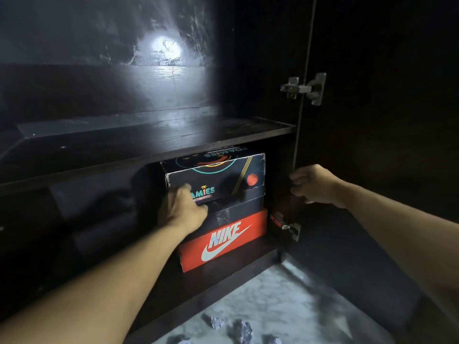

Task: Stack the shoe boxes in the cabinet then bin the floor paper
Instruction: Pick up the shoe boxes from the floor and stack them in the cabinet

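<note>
While the left hand (182, 211) pressed against the front of the dark box (214, 176), fingers loosely bent and partly blurred, so grip was hard to tell, that box sat on top of the red box (223, 240) in the cabinet's lower compartment, under the shelf (149, 137). Both boxes showed short ends outward, long axes running back into the cabinet. The right hand (314, 183) curled its fingers round the door edge (296, 145). Crumpled paper (244, 331) lay on the floor (285, 301).
</note>
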The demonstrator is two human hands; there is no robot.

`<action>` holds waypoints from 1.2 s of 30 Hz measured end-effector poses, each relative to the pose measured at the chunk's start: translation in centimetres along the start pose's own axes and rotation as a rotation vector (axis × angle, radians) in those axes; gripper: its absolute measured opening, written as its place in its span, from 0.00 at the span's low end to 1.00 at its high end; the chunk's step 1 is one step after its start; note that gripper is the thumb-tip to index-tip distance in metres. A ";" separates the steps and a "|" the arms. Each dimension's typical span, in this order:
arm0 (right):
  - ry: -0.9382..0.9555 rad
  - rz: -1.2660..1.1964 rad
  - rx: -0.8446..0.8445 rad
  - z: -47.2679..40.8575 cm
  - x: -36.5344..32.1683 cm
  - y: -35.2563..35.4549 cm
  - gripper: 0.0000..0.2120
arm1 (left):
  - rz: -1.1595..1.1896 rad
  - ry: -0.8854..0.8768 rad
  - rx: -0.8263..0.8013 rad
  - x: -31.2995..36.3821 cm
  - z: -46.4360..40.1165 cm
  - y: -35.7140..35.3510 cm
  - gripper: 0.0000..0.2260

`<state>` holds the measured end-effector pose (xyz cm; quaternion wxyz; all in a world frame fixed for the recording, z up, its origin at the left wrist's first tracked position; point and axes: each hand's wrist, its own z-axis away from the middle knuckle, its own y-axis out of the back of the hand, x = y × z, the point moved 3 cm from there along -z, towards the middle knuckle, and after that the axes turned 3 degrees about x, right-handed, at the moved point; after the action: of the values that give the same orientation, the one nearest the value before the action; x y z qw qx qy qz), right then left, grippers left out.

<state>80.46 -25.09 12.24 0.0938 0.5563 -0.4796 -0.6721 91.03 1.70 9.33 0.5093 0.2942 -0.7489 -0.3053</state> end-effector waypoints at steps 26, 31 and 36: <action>-0.638 0.103 0.206 55.4 25.0 25.2 0.19 | -0.178 -1.080 -1.162 34.0 49.2 -7.4 0.29; -0.849 -0.036 0.272 63.6 30.2 23.7 0.19 | -0.132 -1.061 -1.292 34.7 57.8 -10.1 0.30; -1.013 -0.008 0.302 68.0 34.5 21.4 0.19 | 0.017 -0.977 -1.213 32.5 62.0 -12.5 0.27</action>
<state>2.21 -22.28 0.26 -0.2334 0.1709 -0.5542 -0.7805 24.16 -20.97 0.58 0.1957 -0.2093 -0.5928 -0.7527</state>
